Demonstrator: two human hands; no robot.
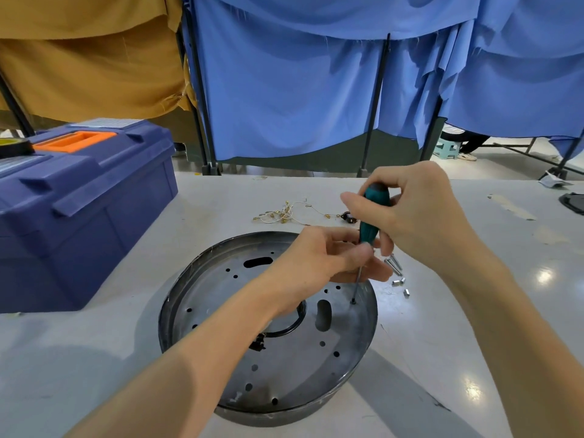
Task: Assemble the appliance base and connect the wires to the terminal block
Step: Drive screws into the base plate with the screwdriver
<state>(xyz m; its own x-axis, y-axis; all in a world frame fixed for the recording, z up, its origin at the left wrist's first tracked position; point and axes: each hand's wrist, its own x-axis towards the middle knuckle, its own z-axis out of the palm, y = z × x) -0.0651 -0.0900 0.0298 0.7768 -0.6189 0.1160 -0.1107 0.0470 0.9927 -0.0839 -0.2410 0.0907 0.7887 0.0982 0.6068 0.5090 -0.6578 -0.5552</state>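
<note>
A round grey metal appliance base [240, 352] with many holes and two oblong slots lies on the white table. My right hand [417, 216] grips the green handle of a screwdriver [371, 213], which stands nearly upright with its tip in a hole near the base's right rim. My left hand [325, 257] reaches over the base and pinches the screwdriver's shaft just under the handle. A black ring and a small black part [257, 344] sit at the base's centre, partly under my left forearm. A bundle of thin white wires with brass terminals [284, 213] lies beyond the base.
A blue toolbox [79, 210] with an orange handle stands at the left on the table. Several small metal spacers and screws [396, 273] lie right of the base. A black object [573, 202] sits at the table's far right edge. Blue and tan curtains hang behind.
</note>
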